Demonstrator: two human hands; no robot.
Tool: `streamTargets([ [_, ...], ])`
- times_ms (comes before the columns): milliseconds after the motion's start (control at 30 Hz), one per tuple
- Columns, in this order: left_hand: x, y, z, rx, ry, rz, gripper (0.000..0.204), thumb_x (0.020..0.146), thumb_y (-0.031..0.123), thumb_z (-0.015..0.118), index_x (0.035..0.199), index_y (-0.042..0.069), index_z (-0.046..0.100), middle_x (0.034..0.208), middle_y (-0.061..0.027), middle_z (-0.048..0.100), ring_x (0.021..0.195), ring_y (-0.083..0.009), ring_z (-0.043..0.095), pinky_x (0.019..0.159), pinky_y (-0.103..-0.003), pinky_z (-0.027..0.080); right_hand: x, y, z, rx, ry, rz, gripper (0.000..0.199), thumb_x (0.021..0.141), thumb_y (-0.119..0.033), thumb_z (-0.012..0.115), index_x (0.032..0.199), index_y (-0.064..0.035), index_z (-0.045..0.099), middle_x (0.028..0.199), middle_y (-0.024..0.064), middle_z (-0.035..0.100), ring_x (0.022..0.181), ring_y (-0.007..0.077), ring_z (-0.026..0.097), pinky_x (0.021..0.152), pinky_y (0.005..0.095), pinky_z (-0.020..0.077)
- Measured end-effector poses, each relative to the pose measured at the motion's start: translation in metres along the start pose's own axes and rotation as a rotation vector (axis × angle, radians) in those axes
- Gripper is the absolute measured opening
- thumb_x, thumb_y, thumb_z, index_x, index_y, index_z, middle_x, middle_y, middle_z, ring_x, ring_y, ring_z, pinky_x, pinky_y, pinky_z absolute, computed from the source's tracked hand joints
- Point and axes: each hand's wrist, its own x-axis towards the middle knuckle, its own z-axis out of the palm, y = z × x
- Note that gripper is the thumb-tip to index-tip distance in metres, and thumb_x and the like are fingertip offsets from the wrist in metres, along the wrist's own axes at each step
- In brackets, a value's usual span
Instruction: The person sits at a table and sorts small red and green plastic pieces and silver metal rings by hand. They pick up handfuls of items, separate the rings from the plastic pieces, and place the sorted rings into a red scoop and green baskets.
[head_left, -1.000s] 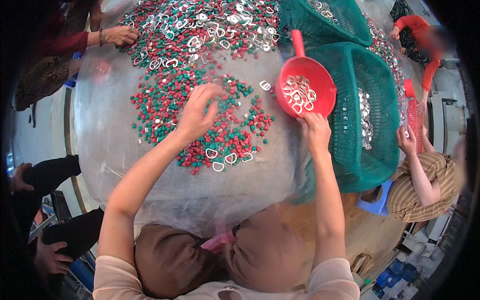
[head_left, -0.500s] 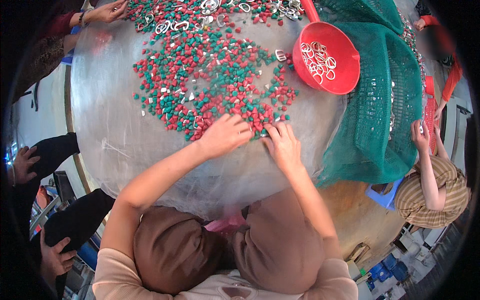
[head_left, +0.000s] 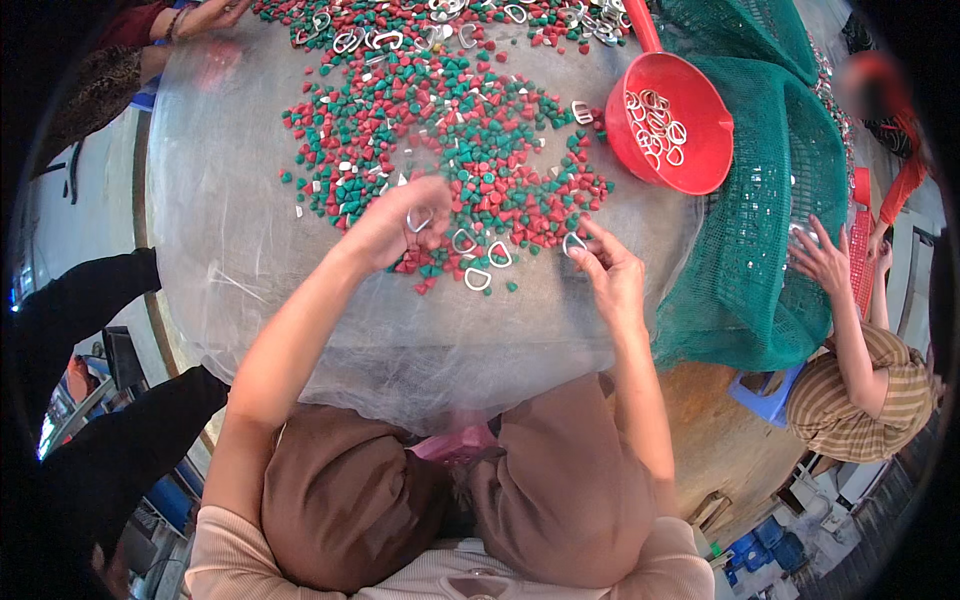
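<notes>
Two bare hands work at the near edge of a heap of small red and green cone-shaped plastic pieces (head_left: pixel 440 130) spread over a round table covered in clear plastic sheet (head_left: pixel 230 230).

Head view: The left hand (head_left: pixel 395 220) is loosely curled, palm down, with a small silver D-shaped metal ring (head_left: pixel 419 218) pinched at its fingertips (head_left: pixel 432 205); the remaining fingers are bent inward over the heap. The right hand (head_left: pixel 612 275) has thumb and forefinger closed on a second silver D-shaped ring (head_left: pixel 573 243), while its other fingers are spread slightly apart. Between the two sets of fingertips, three loose silver D-shaped rings (head_left: pixel 480 258) lie flat on the sheet at the heap's edge, just beside the left fingertips and near the right ones. Beyond the right fingertips, well apart, a red plastic scoop bowl with a long handle (head_left: pixel 690 150) rests partly on a green mesh netting (head_left: pixel 770 250) and contains more silver rings. Beyond the left fingertips, at the far side of the heap, further silver rings (head_left: pixel 365 40) lie mixed with the cones. A second person's hand (head_left: pixel 820 258) presses on the green netting, well to the outer side of the right hand. A third person's hand (head_left: pixel 210 15) touches the far table edge.
</notes>
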Motion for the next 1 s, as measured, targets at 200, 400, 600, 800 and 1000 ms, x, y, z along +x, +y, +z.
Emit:
streamTargets([
  [200, -0.008, -0.034, 0.032, 1.334, 0.330, 0.349, 0.019, 0.081, 0.018, 0.069, 0.086, 0.005, 0.056, 0.066, -0.0022, 0.049, 0.064, -0.0106, 0.053, 0.056, -0.028, 0.042, 0.008, 0.011, -0.016, 0.142, -0.068, 0.049, 0.022, 0.078, -0.006, 0.070, 0.100, -0.0025, 0.067, 0.079, 0.0047, 0.067, 0.069, 0.0094, 0.061, 0.065, 0.0242, 0.0485],
  [400, -0.014, 0.004, 0.013, 0.538, 0.007, -0.012, 0.016, 0.082, 0.013, 0.066, 0.088, 0.007, 0.053, 0.081, 0.0012, 0.059, 0.071, -0.0102, 0.060, 0.055, -0.028, 0.046, 0.002, 0.007, -0.023, 0.349, -0.107, 0.099, 0.016, 0.080, -0.006, 0.068, 0.096, -0.0018, 0.066, 0.086, 0.0054, 0.066, 0.078, 0.0121, 0.062, 0.070, 0.0262, 0.0506],
  [600, -0.020, -0.028, 0.032, 0.582, -0.059, -0.120, 0.019, 0.083, 0.019, 0.065, 0.098, 0.011, 0.056, 0.099, 0.0004, 0.057, 0.082, -0.0175, 0.063, 0.059, -0.031, 0.052, 0.013, 0.002, 0.019, 0.565, -0.524, 0.132, 0.017, 0.084, -0.010, 0.063, 0.100, -0.0044, 0.060, 0.093, 0.0019, 0.063, 0.084, 0.0149, 0.062, 0.068, 0.0295, 0.0513],
  [800, -0.033, -0.065, 0.050, 1.544, 0.034, 0.502, 0.029, 0.074, 0.025, 0.071, 0.094, 0.008, 0.058, 0.084, -0.0065, 0.054, 0.077, -0.0248, 0.061, 0.062, -0.039, 0.051, -0.002, -0.016, 0.059, -0.587, -0.274, -0.394, 0.031, 0.079, -0.021, 0.069, 0.106, -0.0104, 0.058, 0.094, 0.0078, 0.061, 0.078, 0.0285, 0.064, 0.063, 0.0393, 0.0510],
  [1000, -0.036, -0.035, 0.012, 0.728, 0.072, 0.443, 0.009, 0.085, 0.015, 0.059, 0.083, 0.006, 0.060, 0.091, -0.0095, 0.059, 0.079, -0.0180, 0.059, 0.059, -0.031, 0.049, 0.003, -0.008, 0.061, -0.691, -0.142, -0.586, 0.027, 0.079, -0.021, 0.068, 0.104, -0.0116, 0.062, 0.086, 0.0074, 0.060, 0.066, 0.0296, 0.063, 0.056, 0.0404, 0.0507],
])
